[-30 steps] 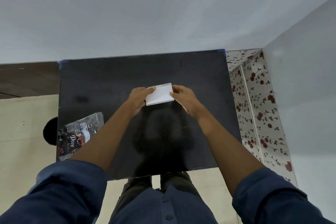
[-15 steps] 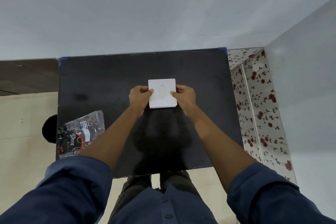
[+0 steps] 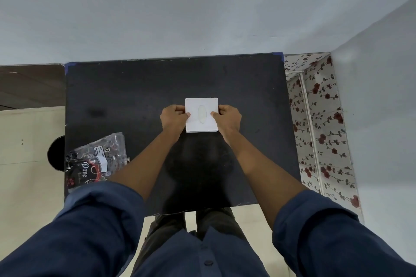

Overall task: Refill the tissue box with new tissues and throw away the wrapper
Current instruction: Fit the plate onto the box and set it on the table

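Two hands grasp the white tissue box (image 3: 201, 114) at the centre of the black table (image 3: 135, 96); the left hand (image 3: 173, 119) clamps its left side with the thumb on the top face, and the right hand (image 3: 228, 118) clamps its right side likewise; the box shows its flat top with the oval dispensing slot (image 3: 202, 114) facing up. One second ago the box was tilted, showing only a slanted white face between the hands; half a second ago it was level with the slot visible; it now lies square to the table edges, slightly further from the person, with both grips unchanged. The tissue wrapper (image 3: 96, 161), a crumpled clear and black printed plastic pack, lies at the near left corner of the table, touching the left edge, well apart from the box; its position is as before. A round black object (image 3: 56, 153) sits on the floor just beside that edge, partly hidden. Bare table surrounds the box on all sides; the far edge abuts the grey wall (image 3: 202, 7); floral-patterned panelling (image 3: 319, 130) borders the right edge.
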